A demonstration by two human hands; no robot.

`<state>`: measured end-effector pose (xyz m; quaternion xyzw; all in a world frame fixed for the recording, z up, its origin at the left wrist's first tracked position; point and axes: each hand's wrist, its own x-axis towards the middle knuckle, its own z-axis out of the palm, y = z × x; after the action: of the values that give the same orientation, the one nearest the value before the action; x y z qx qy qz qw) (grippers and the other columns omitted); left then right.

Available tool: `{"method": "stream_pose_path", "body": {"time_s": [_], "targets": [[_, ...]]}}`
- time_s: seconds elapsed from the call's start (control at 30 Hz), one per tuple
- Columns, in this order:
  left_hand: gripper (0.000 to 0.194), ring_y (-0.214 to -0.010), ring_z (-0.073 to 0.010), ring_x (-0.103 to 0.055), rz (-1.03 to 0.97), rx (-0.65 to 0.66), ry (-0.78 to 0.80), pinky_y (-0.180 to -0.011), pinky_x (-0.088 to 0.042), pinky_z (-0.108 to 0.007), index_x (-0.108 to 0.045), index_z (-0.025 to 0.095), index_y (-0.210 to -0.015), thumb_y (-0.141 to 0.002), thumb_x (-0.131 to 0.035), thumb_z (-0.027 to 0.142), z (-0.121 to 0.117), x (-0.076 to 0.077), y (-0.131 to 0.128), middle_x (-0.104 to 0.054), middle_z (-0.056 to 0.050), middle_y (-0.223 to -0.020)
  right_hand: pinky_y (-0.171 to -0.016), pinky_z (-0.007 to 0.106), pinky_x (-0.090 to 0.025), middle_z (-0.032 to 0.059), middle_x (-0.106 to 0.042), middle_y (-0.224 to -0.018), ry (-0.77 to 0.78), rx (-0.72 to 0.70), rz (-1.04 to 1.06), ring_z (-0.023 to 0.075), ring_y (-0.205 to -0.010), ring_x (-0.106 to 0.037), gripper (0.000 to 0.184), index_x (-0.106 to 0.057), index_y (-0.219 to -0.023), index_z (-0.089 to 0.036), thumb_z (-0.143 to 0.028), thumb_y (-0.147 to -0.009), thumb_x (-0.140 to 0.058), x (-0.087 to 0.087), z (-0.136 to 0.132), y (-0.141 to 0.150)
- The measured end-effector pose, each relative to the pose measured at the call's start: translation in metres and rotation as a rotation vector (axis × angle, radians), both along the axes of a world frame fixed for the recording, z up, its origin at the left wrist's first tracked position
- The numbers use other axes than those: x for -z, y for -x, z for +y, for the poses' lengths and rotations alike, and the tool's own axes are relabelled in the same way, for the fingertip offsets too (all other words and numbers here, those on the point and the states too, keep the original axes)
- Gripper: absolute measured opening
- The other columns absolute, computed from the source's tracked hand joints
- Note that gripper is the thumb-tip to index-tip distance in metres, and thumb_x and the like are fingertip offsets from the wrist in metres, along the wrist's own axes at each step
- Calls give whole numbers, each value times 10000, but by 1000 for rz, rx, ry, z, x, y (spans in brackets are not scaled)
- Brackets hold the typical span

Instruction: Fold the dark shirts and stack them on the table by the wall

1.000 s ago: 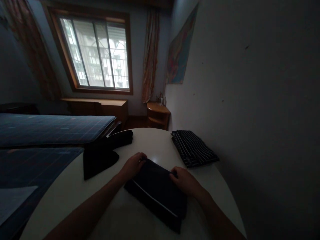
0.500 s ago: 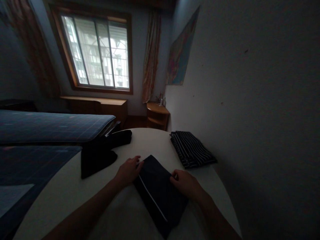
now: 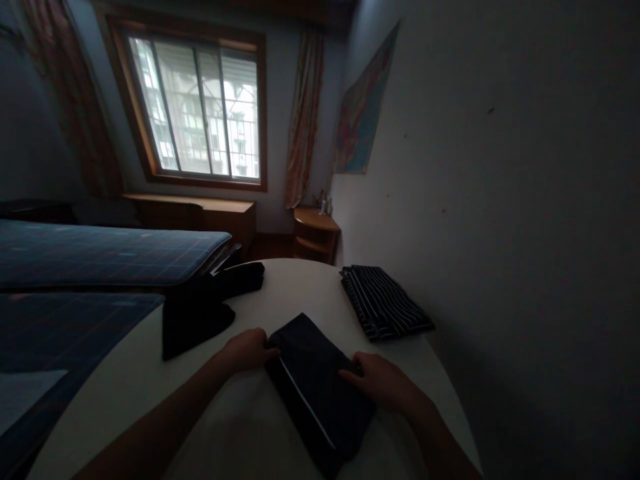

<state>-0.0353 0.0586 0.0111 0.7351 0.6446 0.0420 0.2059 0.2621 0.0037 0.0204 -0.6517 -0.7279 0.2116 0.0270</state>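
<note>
A dark navy folded garment (image 3: 320,380) with a thin white stripe lies on the white round table (image 3: 240,433) in front of me. I cannot tell what kind of garment it is. At its left edge, my left hand (image 3: 250,350) pinches the cloth between thumb and fingers. My right hand (image 3: 377,380) grips the opposite edge, its thumb lying on top and the fingertips partly hidden.
Black clothing (image 3: 200,317) lies loosely at the table's left edge. A folded black-and-white striped cloth (image 3: 385,300) sits at the back right, near the wall (image 3: 500,267). Beyond the left edge are mattresses (image 3: 110,253) with a blue plaid pattern.
The navy garment has turned on the table, its far corner now standing out. My left hand let its fingers spread, moved down the left side and closed on the edge. My right hand stayed nearly in place.
</note>
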Motion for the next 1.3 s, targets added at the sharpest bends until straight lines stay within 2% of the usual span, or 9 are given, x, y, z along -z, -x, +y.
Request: {"method": "stream_pose_path", "body": {"time_s": [0.2, 0.4, 0.53, 0.63, 0.73, 0.83, 1.07, 1.2, 1.3], "targets": [[222, -763, -252, -661, -85, -21, -69, -619, -417, -301, -616, 205, -789, -736, -652, 418, 6, 6, -3, -712, -69, -828, -654, 275, -397, 98, -723, -960, -18, 13, 52, 216, -847, -664, 303, -646, -899, -181, -473, -898, -565, 0, -2, 2], [187, -843, -202, -666, -257, -60, -127, -686, -448, -269, -548, 203, -938, -829, -589, 350, 17, 17, -11, -717, -57, -945, -723, 293, -426, 130, -718, -983, -95, 89, 26, 232, -897, -675, 284, -631, -948, -158, -425, -933, -536, 7, 5, 2], [303, -775, -182, -673, -401, -34, -102, -656, -479, -259, -504, 209, -1094, -819, -600, 291, 16, 24, -16, -720, -17, -899, -844, 306, -465, 137, -706, -1127, -67, 35, 172, 238, -1036, -665, 305, -611, -1155, -149, -337, -932, -520, 15, 8, -2], [478, -785, -189, -678, -576, 10, -86, -664, -508, -270, -448, 215, -1203, -758, -622, 215, 15, 29, -18, -709, -4, -912, -948, 332, -460, 135, -645, -1290, -94, 1, 265, 235, -1156, -623, 505, -471, -1394, -167, -292, -909, -529, 16, 8, -4], [530, -783, -188, -681, -695, 29, -131, -683, -530, -288, -417, 225, -1251, -755, -601, 196, 22, 29, -23, -694, -10, -952, -1036, 338, -422, 87, -591, -1384, -179, -49, 354, 207, -1230, -581, 540, -433, -1445, -224, -265, -911, -493, 8, 7, -5], [534, -760, -182, -677, -753, 39, -218, -689, -544, -303, -415, 237, -1284, -777, -578, 187, 34, 16, -35, -688, -3, -930, -1082, 345, -392, 60, -589, -1392, -240, -52, 414, 191, -1268, -553, 460, -529, -1380, -232, -264, -933, -425, -7, 11, -8], [454, -961, -216, -662, -809, 125, -478, -864, -547, -367, -545, 209, -1201, -768, -603, 85, 71, -40, -83, -661, -71, -1165, -1046, 396, -433, 72, -650, -1309, -433, 48, 404, 227, -1192, -604, 429, -628, -1297, -212, -338, -940, -426, -45, 33, -43], [437, -1018, -218, -635, -860, 158, -522, -904, -526, -362, -575, 200, -1177, -767, -626, 57, 102, -60, -115, -666, -67, -1135, -1028, 411, -442, 71, -671, -1274, -515, 120, 339, 238, -1154, -626, 416, -650, -1271, -223, -358, -938, -441, -66, 50, -70], [424, -973, -209, -639, -901, 172, -541, -909, -517, -361, -597, 184, -1160, -761, -647, 49, 127, -71, -139, -683, -62, -1062, -1012, 411, -456, 79, -672, -1272, -559, 176, 310, 248, -1151, -629, 410, -658, -1262, -219, -336, -924, -458, -83, 60, -89]]}}
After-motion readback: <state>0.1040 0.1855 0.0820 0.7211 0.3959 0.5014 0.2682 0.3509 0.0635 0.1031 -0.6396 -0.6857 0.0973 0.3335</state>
